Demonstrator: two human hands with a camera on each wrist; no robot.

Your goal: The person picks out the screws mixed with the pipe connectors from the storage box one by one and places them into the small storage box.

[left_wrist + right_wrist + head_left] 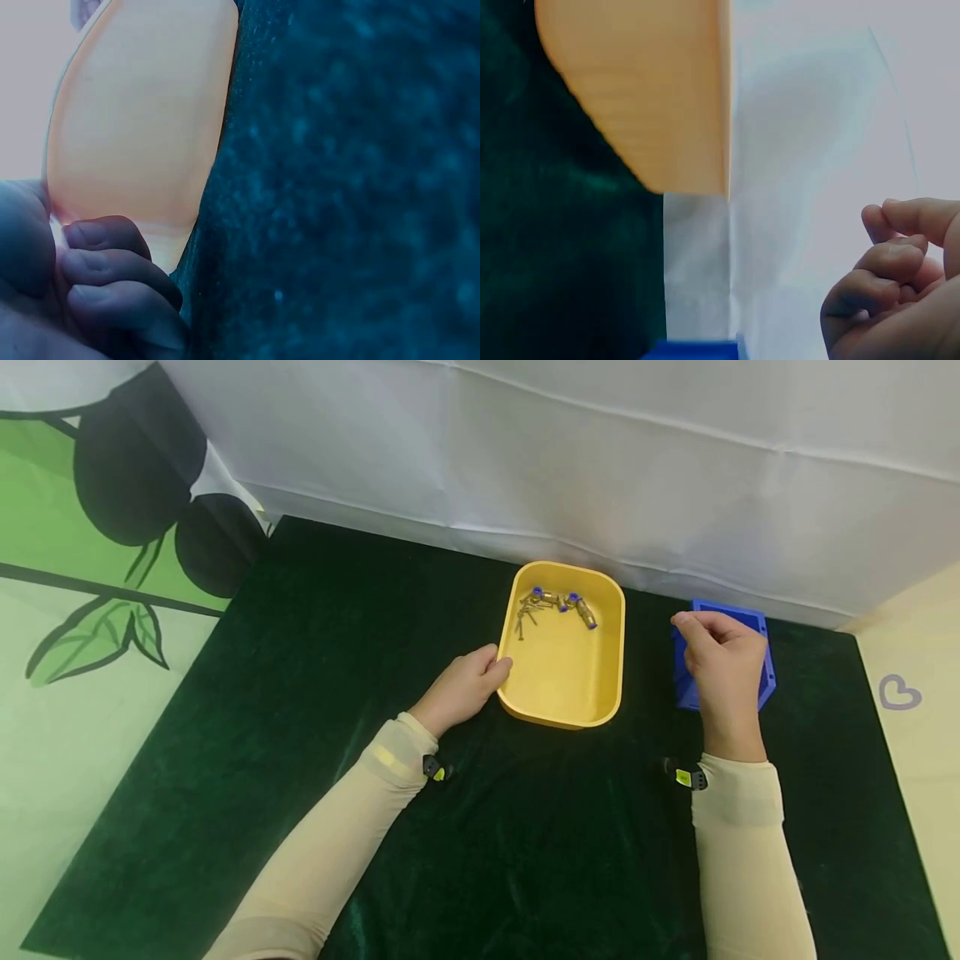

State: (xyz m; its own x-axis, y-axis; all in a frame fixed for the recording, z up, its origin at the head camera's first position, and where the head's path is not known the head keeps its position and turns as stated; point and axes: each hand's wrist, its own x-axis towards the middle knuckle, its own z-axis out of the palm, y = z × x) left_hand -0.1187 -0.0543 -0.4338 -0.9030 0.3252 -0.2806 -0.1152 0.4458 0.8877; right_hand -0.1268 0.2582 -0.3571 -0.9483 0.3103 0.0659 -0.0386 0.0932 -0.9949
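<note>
A yellow tray (564,681) with round corners is set on the green table (300,735). Its left wall is touched by the left hand (465,681), with fingers curled. 1 blue block (763,635) is seen only from the head. The right hand (723,664) is curled above it, thumb pinched to finger. 2 brass fittings (573,607) and some screws (525,614) are in the tray.

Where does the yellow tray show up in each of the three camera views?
Head view: the yellow tray sits centre, between both hands.
Left wrist view: its outer wall fills the upper left, above the left hand.
Right wrist view: its wall is at the top left.
Shared landmark: the dark green cloth.
</note>
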